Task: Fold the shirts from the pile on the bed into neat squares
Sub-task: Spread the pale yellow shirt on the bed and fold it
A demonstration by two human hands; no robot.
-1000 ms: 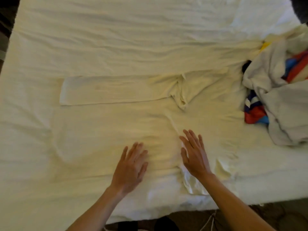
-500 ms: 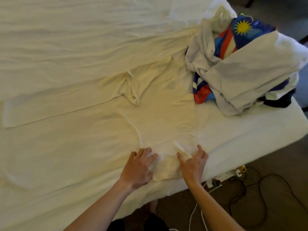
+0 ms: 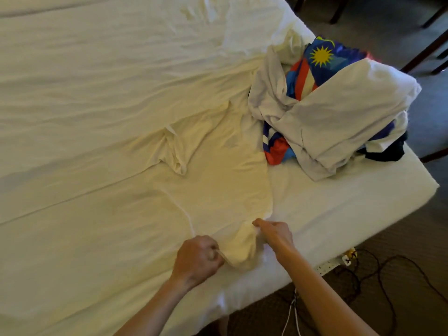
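Both hands lay flat and spread on the pale cream cotton shirt (image 3: 213, 190) a second ago. Now the left hand (image 3: 197, 259) pinches the near sleeve's edge in a curled grip, and the right hand (image 3: 275, 235) pinches the same sleeve at about two o'clock from it (the fabric between them has bunched up off the bed).

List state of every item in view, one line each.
cream shirt: spread flat on the bed, far sleeve folded in, near sleeve lifted
near sleeve: bunched, held at both ends
left hand: pinches the sleeve
right hand: grips the sleeve
pile of shirts: heaped, unfolded, at the bed's right corner
bed: covered in a wrinkled white sheet
power strip: on the floor, cables attached
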